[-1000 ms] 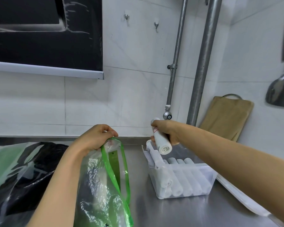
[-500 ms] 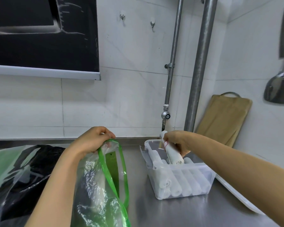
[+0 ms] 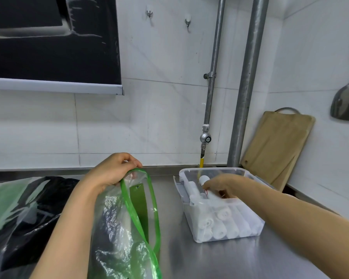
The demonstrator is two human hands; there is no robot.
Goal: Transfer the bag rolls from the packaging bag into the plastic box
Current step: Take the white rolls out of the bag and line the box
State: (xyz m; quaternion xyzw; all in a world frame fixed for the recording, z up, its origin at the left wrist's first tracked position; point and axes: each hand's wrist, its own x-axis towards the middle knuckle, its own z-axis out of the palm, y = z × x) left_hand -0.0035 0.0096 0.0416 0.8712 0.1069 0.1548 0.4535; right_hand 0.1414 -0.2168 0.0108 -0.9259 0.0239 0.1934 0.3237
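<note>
Fingers of the right hand [image 3: 223, 186] curl around a white bag roll [image 3: 207, 187], the grip closed on it inside the plastic box [image 3: 220, 236] at right of centre. More white rolls [image 3: 228, 222] lie side by side in that clear box, which sits on the steel counter [image 3: 220, 260]. At centre, the left hand [image 3: 113, 171] pinches shut on the green-edged mouth of the clear packaging bag [image 3: 121, 228], which hangs down to the lower frame edge. Dark and green plastic sheeting [image 3: 18, 214] lies lower left; a wooden cutting board [image 3: 276, 148] leans on the right wall.
</note>
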